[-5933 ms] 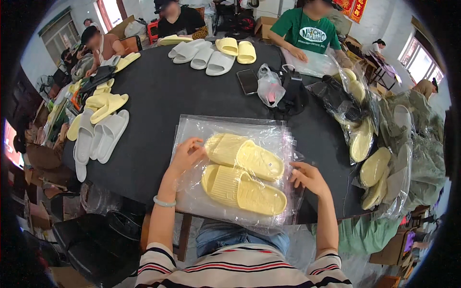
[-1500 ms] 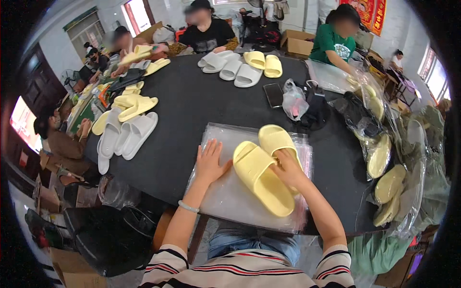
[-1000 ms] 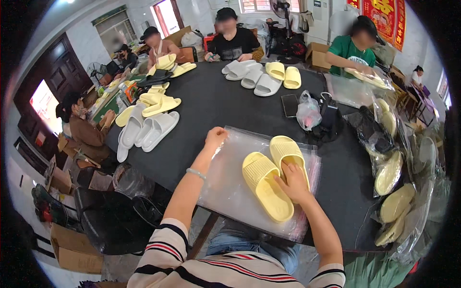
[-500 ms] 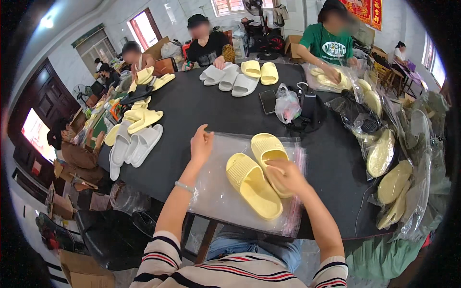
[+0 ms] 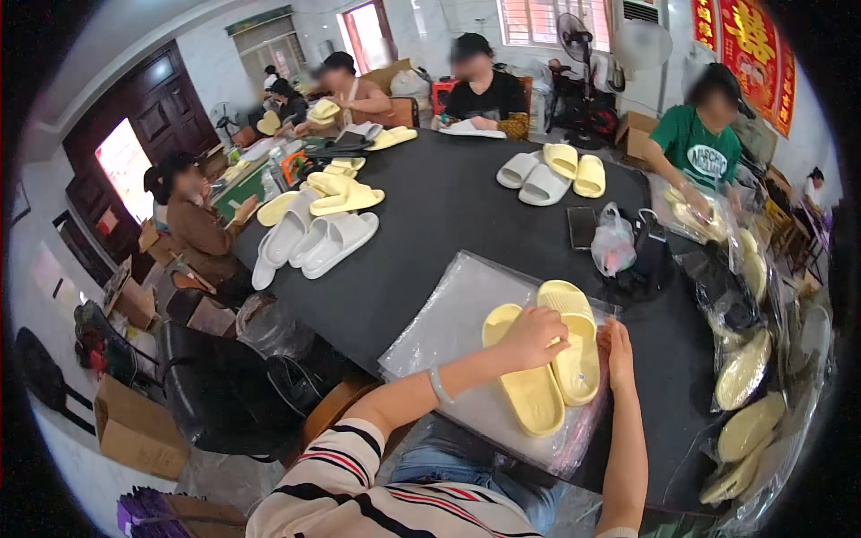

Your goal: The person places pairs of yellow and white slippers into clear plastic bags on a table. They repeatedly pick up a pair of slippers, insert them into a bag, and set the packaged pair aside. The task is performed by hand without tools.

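A pair of yellow slippers point(image 5: 536, 402) lies side by side on a stack of clear plastic bags point(image 5: 439, 309) in front of me. My left hand point(image 5: 531, 341) reaches across from the left, its fingers curled over the slippers near their straps; the fingertips are partly hidden. At the right edge of the bags, beside the right slipper, my right hand point(image 5: 617, 352) has its fingers together against the bag's edge. The thumb hardly shows there.
Grey slippers point(image 5: 336, 244) and yellow ones sit to the left, with more pairs point(image 5: 547, 184) farther back. A phone point(image 5: 581, 228), a small plastic bag point(image 5: 613, 247) and a black device lie ahead. Bagged slippers point(image 5: 743, 369) line the right edge. Co-workers sit around the black table point(image 5: 430, 220).
My left hand has moved from the bags' far left over to the slippers. My right hand has left the right slipper for the bag's right edge. The view has turned left.
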Motion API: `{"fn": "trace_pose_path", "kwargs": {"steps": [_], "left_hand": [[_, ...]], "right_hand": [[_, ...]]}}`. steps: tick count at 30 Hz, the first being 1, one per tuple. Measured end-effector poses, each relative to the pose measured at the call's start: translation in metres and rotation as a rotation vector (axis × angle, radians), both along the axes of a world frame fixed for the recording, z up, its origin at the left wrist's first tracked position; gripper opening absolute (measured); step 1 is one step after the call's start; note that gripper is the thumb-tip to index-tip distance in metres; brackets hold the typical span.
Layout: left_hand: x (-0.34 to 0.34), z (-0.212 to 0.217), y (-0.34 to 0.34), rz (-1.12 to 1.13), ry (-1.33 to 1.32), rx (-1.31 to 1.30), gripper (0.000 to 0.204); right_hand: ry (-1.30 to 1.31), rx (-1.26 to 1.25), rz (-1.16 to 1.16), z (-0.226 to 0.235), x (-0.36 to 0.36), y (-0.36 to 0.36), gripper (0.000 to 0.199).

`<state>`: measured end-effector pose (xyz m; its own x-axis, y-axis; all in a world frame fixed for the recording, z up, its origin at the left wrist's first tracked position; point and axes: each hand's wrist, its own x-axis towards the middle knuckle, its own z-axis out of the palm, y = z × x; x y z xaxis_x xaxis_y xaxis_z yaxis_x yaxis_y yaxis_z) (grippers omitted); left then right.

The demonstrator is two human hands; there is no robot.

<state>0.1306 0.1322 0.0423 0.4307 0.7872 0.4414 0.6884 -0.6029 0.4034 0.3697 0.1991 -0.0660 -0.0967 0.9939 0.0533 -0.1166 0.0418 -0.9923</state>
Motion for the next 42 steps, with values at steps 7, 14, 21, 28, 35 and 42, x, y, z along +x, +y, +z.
{"fn": "trace_pose_path", "kwargs": {"steps": [7, 14, 21, 28, 35, 42], "left_hand": [[-0.083, 0.06, -0.016, -0.049, -0.523, -0.459, 0.021], [-0.227, 0.131, -0.029, 0.414, -0.087, -0.216, 0.026], [-0.423, 0.189, 0.029, 0.904, 0.243, 0.277, 0.032], [-0.506, 0.127, 0.038, 1.04, 0.22, 0.274, 0.082], [-0.274, 0.045, 0.026, 0.418, 0.034, 0.02, 0.062], [-0.129, -0.032, 0.021, 0.212, 0.272, -0.102, 0.061]], "right_hand": [[-0.312, 0.13, -0.008, -0.011, 0.0, 0.002, 0.038], [-0.67, 0.423, -0.013, 0.011, -0.009, -0.016, 0.027], [-0.622, 0.429, -0.004, 0.016, -0.009, -0.02, 0.02], [-0.633, 0.491, 0.028, 0.02, -0.02, -0.02, 0.018], [-0.732, 0.478, 0.02, 0.022, -0.013, -0.027, 0.021], [-0.835, 0.587, -0.013, 0.022, -0.02, -0.03, 0.029]]}}
